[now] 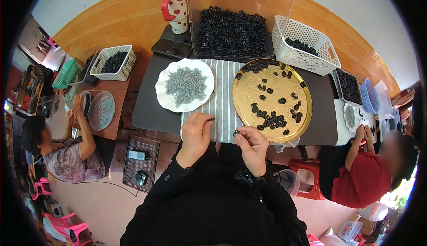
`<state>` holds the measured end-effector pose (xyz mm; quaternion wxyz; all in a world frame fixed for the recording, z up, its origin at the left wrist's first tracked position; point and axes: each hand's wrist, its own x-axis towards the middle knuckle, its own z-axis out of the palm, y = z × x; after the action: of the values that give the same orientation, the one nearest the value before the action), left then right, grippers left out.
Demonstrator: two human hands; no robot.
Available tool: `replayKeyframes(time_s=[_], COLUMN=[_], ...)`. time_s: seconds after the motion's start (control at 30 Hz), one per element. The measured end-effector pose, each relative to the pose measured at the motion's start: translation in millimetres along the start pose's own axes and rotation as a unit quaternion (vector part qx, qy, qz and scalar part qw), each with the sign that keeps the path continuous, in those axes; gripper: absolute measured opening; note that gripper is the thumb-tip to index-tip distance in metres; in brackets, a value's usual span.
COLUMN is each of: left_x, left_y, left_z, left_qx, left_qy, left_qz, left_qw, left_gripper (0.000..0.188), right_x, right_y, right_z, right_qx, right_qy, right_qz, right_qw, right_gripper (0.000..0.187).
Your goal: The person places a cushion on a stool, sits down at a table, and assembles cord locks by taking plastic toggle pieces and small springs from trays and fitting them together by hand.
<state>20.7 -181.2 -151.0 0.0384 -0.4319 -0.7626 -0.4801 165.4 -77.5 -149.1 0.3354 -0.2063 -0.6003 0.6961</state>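
Observation:
Both my hands are at the near edge of a grey-and-white striped cloth (pixel 226 81). My left hand (pixel 195 135) pinches a small dark piece (pixel 211 119) between thumb and fingertips; its exact shape is too small to tell. In my right hand (pixel 252 147), thumb and forefinger close on a small black plastic piece (pixel 236 133). To the left lies a white wavy-rimmed plate (pixel 162 95) heaped with small, slender grey metal parts (pixel 187 86). On the right, a round gold tray (pixel 249 85) carries scattered small oval black pieces (pixel 272 120), densest near its front.
A clear bin (pixel 284 1) of black pieces stands at the back, beside a white perforated basket (pixel 307 36). Left of it are a dotted tumbler (pixel 174 10) and a dark phone (pixel 171 48). People work at both sides, one in a patterned top (pixel 75 161), one in red (pixel 364 179).

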Motion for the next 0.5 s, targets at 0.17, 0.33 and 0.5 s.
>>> replayKeyframes(time_s=[0.17,0.33,0.5], left_x=[1,-4,-5], left_y=[3,4,8], left_z=[0,1,2], left_qx=[-0.442,-0.590,-0.615], left_qy=[-0.062,-0.087,-0.093], left_qz=[-0.273,-0.311,-0.312], left_qw=[0.852,0.740,0.718], left_gripper=[0.015,0.021,0.020], right_x=[-1,-1,2], right_y=[2,-5,-7], right_z=[6,18,17], right_qx=[-0.055,-0.051,-0.100], right_qy=[0.007,0.023,0.029], right_qz=[-0.051,-0.086,-0.130], right_qw=[0.997,0.995,0.986], right_gripper=[0.018,0.017,0.016])
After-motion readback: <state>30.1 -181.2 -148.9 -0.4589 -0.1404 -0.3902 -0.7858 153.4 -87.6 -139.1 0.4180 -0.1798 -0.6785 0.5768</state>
